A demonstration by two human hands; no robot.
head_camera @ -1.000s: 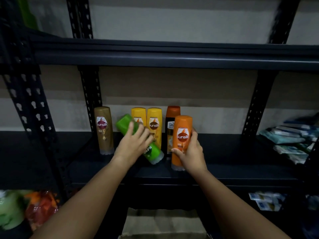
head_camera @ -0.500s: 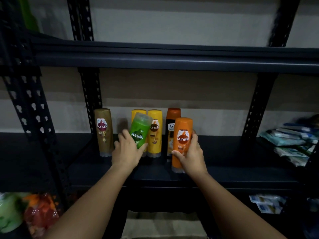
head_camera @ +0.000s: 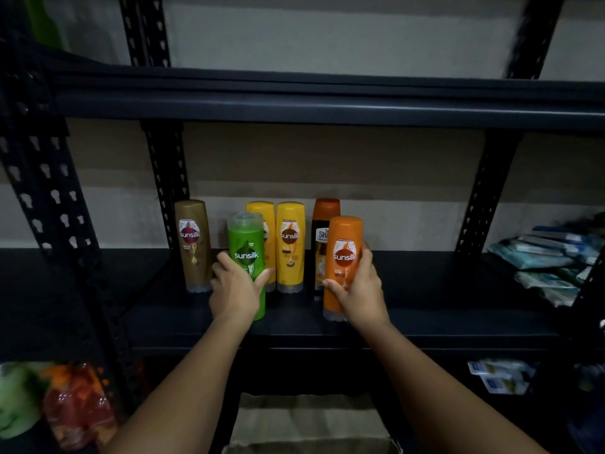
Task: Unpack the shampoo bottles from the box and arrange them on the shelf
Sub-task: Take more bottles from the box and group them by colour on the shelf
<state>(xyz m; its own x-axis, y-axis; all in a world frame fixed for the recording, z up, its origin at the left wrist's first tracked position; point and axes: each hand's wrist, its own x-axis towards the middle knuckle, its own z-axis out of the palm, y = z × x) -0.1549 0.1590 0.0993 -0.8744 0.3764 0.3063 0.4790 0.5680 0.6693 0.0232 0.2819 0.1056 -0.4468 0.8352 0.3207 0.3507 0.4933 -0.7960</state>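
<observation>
Left hand (head_camera: 234, 293) wraps the green bottle (head_camera: 247, 257), right hand (head_camera: 355, 286) wraps the orange bottle (head_camera: 343, 257); both upright on the shelf (head_camera: 425, 319), in front of the yellow bottle (head_camera: 290, 247). Set bases flat, labels forward, then let go: tall, smooth plastic on narrow caps probably tips easily. Box (head_camera: 311, 427) sits below the shelf.

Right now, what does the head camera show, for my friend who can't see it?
Two hands stand shampoo bottles on a dark shelf: the left hand grips a green bottle, the right hand an orange bottle. Four more bottles stand behind.
</observation>
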